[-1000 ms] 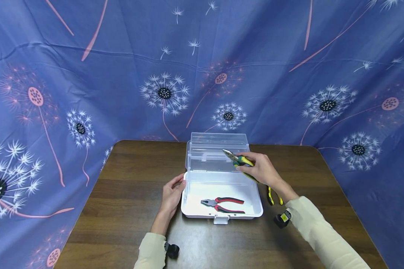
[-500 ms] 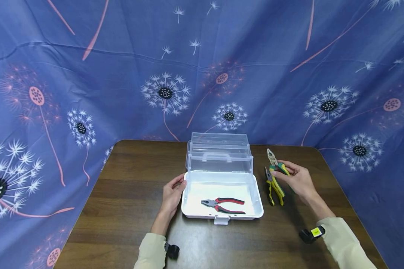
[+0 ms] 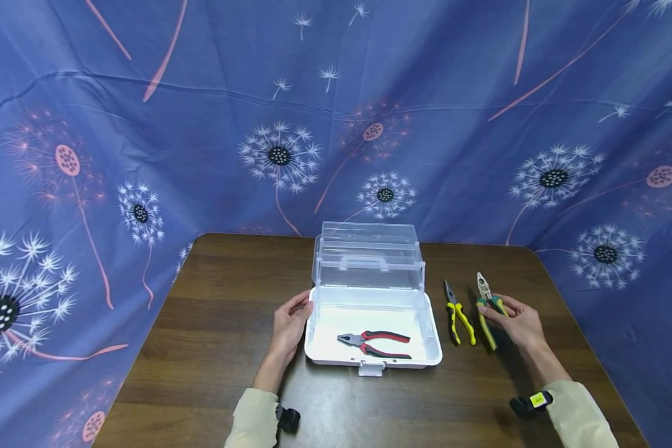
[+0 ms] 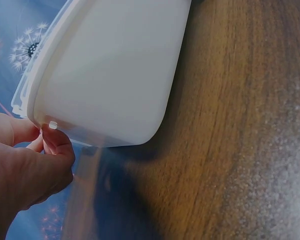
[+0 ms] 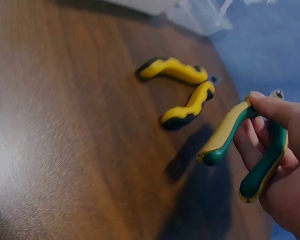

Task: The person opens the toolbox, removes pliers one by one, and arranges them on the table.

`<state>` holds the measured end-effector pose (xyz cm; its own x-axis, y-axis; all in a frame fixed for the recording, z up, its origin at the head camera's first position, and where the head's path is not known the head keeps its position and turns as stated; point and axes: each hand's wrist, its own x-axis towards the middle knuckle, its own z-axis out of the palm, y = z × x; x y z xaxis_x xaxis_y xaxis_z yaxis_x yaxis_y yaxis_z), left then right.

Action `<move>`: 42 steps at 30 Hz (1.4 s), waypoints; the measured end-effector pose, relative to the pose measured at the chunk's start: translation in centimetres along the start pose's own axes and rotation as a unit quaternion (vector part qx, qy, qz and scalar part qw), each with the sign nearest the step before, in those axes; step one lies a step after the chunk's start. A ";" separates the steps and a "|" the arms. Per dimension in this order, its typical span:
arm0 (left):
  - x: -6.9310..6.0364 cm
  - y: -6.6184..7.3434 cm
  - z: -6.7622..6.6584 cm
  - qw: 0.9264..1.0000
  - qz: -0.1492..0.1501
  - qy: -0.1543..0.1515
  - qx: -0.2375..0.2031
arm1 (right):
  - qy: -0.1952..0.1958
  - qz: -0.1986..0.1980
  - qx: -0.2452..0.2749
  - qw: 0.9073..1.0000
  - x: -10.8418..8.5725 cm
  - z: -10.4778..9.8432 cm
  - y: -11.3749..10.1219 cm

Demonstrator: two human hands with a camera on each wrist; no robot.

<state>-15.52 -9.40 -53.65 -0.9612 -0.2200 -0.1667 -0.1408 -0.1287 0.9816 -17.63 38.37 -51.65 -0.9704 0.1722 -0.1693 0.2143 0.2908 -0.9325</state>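
A white plastic toolbox (image 3: 319,356) with a raised clear lid stands on the table. My left hand (image 3: 289,323) pinches its rim at the left side, thumb and fingers meeting at the edge in the left wrist view. Combination pliers with red and black handles (image 3: 385,336) lie inside the box. To the box's right, my right hand (image 3: 519,323) holds green-and-yellow pliers (image 3: 486,311) by the handles, jaws pointing away from me. In the right wrist view these pliers (image 5: 262,170) are above the table, casting a shadow. Yellow-and-black long-nose pliers (image 3: 453,314) lie between box and hand.
The brown wooden table (image 3: 224,292) ends at a blue cloth (image 3: 201,155) with dandelion prints, which hangs behind and at both sides. The clear lid (image 3: 369,255) leans back behind the toolbox, near the table's far edge. A latch (image 3: 371,369) juts from the box's front.
My right hand has carried the green-and-yellow pliers from above the toolbox to the right, then lower, past the yellow-and-black pliers. The left hand has stayed on the rim.
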 end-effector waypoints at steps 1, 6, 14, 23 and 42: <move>0.0 0.0 0.0 1.000 0.000 0.000 0.002 | 0.003 0.009 -0.010 1.000 0.1 0.0 0.3; -0.1 0.1 0.0 1.000 0.003 -0.002 0.005 | 0.019 0.027 -0.094 0.995 0.6 0.0 1.9; 0.0 0.0 0.1 1.000 0.009 0.001 0.008 | 0.038 0.007 -0.240 0.970 0.7 0.1 2.7; 0.0 0.0 0.1 1.000 0.001 0.003 0.011 | 0.013 -0.060 -0.304 0.951 -0.1 -0.4 2.3; 0.1 0.0 -0.1 1.000 0.003 0.000 0.017 | 0.001 -0.141 -0.218 0.966 -4.5 3.0 -4.2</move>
<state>-15.60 -9.51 -53.68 -0.9622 -0.2201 -0.1602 -0.1423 -0.0953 0.9852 -14.51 33.53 -47.93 -0.9970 0.0300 0.0718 -0.0308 0.6951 -0.7183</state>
